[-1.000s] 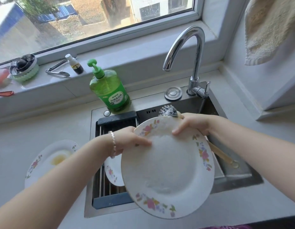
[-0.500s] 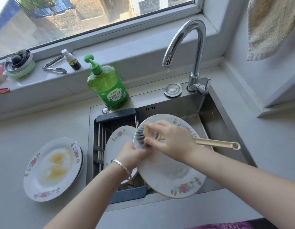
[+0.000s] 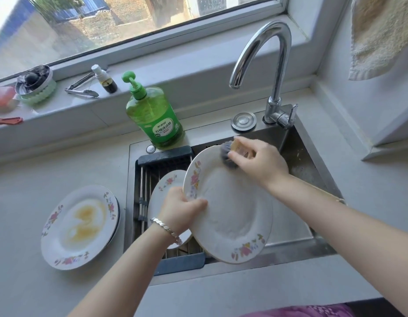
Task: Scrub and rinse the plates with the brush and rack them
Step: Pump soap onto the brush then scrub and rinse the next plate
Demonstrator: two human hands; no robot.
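Two hands were over the sink [image 3: 301,165]. The left hand [image 3: 180,209] clamped the left rim of the floral plate [image 3: 230,209], which was held tilted. The right hand [image 3: 260,163] curled round the brush [image 3: 226,155], bristles on the plate's upper edge. One racked plate [image 3: 161,191] lay in the rack [image 3: 164,156]. Soiled plates [image 3: 79,227] were stacked on the table [image 3: 26,179].

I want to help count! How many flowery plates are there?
3: the plate the left hand holds over the sink, a racked plate behind it, a dirty plate on the counter. An edge beneath hints at a hidden fourth.
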